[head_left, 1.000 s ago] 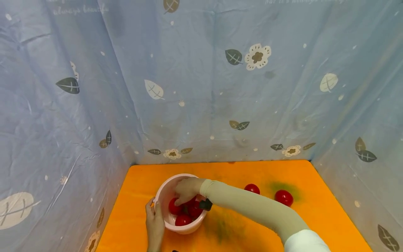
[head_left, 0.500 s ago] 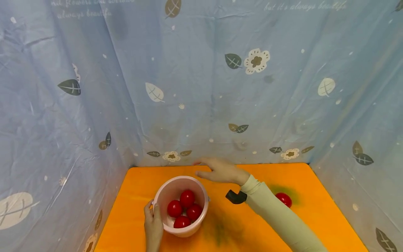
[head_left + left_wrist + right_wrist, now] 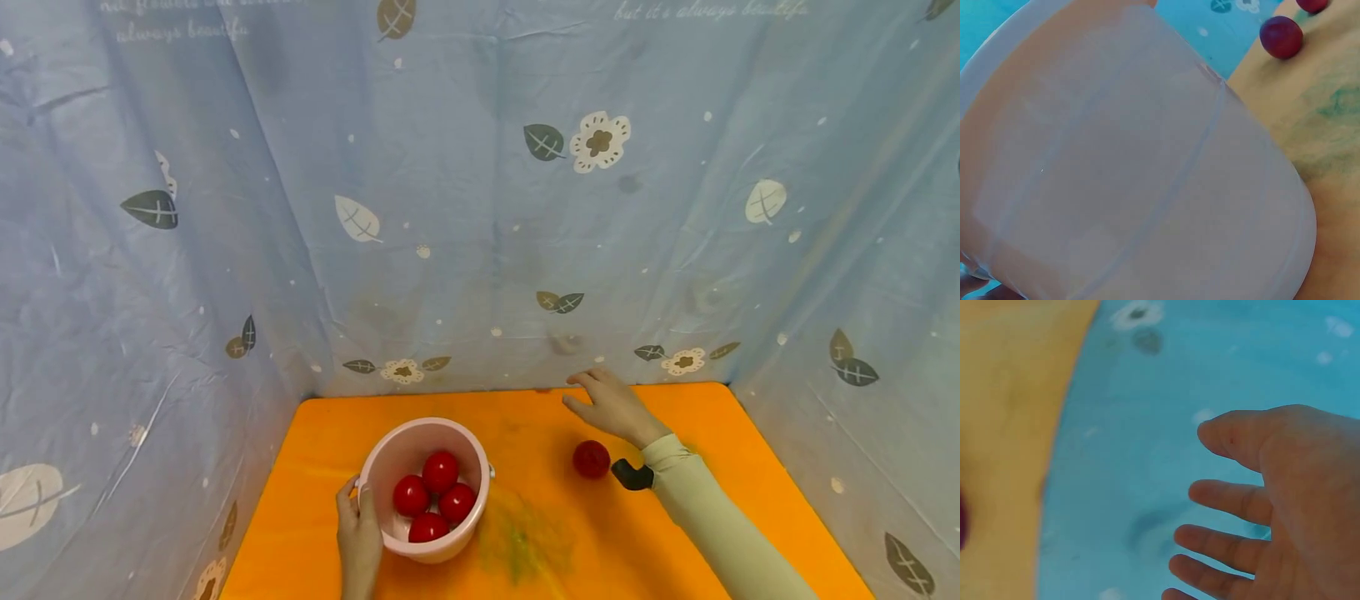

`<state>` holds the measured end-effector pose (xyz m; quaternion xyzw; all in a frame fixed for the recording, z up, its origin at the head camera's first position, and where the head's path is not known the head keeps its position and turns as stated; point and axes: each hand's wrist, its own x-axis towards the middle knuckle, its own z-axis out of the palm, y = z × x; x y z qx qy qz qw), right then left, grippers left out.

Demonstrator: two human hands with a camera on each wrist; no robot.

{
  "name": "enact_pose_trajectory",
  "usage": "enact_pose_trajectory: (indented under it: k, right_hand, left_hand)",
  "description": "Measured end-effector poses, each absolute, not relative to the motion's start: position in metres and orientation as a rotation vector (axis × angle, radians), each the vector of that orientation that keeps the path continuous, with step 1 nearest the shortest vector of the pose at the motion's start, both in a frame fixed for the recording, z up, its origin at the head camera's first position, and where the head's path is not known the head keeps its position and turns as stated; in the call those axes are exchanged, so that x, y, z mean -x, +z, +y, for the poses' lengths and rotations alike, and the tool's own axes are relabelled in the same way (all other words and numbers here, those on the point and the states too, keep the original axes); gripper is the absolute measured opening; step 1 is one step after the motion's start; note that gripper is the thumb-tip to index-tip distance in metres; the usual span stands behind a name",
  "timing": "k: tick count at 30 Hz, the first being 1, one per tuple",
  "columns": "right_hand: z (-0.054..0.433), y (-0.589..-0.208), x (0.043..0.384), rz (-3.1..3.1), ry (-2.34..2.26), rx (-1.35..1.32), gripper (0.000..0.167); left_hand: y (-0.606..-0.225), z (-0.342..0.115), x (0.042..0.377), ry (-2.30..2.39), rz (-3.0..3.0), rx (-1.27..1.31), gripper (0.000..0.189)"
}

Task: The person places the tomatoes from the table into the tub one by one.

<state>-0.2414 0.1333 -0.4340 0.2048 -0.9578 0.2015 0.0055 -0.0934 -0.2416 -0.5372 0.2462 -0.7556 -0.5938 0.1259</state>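
Note:
A pink bucket stands on the left part of the table, with several glossy red balls inside. My left hand grips its left side at the rim, thumb toward the near wall. In the left wrist view, the bucket's outer wall fills most of the picture. My right hand is raised over the far right of the table, fingers spread and holding nothing. Just below it in the head view sits a red ball. The right wrist view shows the right hand with separated fingers.
The orange table has greenish smudges. A second loose red ball shows in the left wrist view; the right forearm hides it in the head view. Blue patterned curtain surrounds the back and sides.
My right hand has come out of the bucket, leaving red balls inside, and moved right across the table toward the loose balls. My left hand keeps its grip on the bucket.

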Motion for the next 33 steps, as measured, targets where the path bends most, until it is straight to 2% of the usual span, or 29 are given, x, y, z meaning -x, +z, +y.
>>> enact_pose_trajectory:
  k: [9, 15, 28, 33]
  right_hand:
    - [0.157, -0.496, 0.237, -3.015, 0.567, -0.462, 0.057]
    - [0.16, -0.527, 0.225, -3.135, 0.51, -0.453, 0.06]
    - [0.161, -0.559, 0.209, -3.278, 0.642, -0.382, 0.071]
    - [0.157, -0.57, 0.209, -3.224, 0.677, -0.35, 0.069]
  left_hand:
    - [-0.539, -0.24, 0.093, -1.738, -2.184, -0.708, 0.051]
    - [-0.538, -0.239, 0.092, -1.746, -2.175, -0.697, 0.051]
    - [-0.537, -0.239, 0.092, -1.732, -2.176, -0.702, 0.051]
    - [-0.538, -0.239, 0.092, -1.732, -2.192, -0.708, 0.052]
